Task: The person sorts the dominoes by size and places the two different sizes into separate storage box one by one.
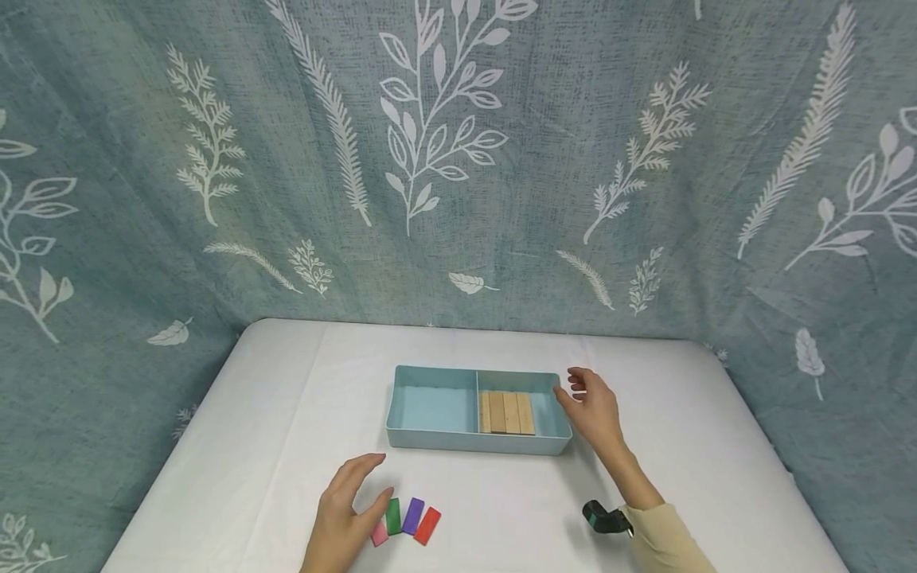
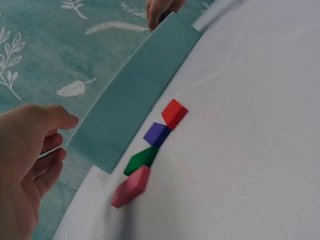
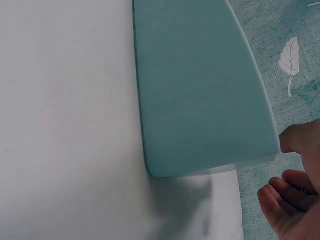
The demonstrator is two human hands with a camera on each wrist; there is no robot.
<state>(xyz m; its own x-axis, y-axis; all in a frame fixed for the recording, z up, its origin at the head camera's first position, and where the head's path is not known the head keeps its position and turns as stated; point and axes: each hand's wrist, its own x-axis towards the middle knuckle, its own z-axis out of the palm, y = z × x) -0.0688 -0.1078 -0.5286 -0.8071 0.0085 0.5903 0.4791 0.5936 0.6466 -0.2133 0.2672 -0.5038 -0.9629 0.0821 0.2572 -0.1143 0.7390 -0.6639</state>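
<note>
My left hand hovers beside a small row of coloured blocks, thumb and fingers spread apart with nothing between them. In that row are a pink block, a green block, a purple block and a red block. A light blue two-part box sits beyond them. Several wooden blocks stand side by side in its right compartment; the left compartment shows its bare floor. At the box's right end is my right hand, thumb close to the rim, fingers loosely bent and holding nothing.
A white cloth covers the table. Behind it hangs a green curtain with white leaf prints. A black wrist-camera piece shows beside the right sleeve.
</note>
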